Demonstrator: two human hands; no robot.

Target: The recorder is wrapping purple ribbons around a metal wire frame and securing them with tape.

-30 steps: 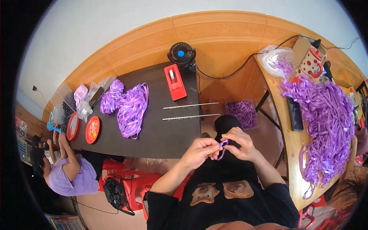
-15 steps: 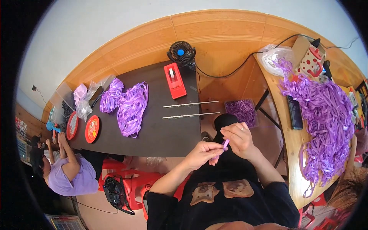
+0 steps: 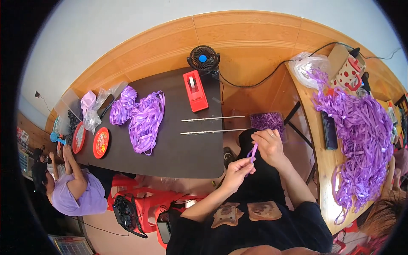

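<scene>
A short purple ribbon stretches between my two hands, above my dark-clothed lap. My left hand pinches its lower end between thumb and fingers. Higher up and to the right, my right hand is closed on the other end, a ring on one finger. Two thin metal rods lie side by side and stick out past the right edge of the dark table. Bundles of purple ribbon rest on that table, and a large loose heap of ribbon covers the wooden table to my right.
A red tape dispenser and a small black fan stand at the dark table's far end. Red plates sit left. A tub of purple ribbon pieces is below, between the tables. A phone borders the heap. Another person sits left.
My hands have shifted slightly right, and my left hand is a little lower from my right. More of the purple ribbon now shows between them.
</scene>
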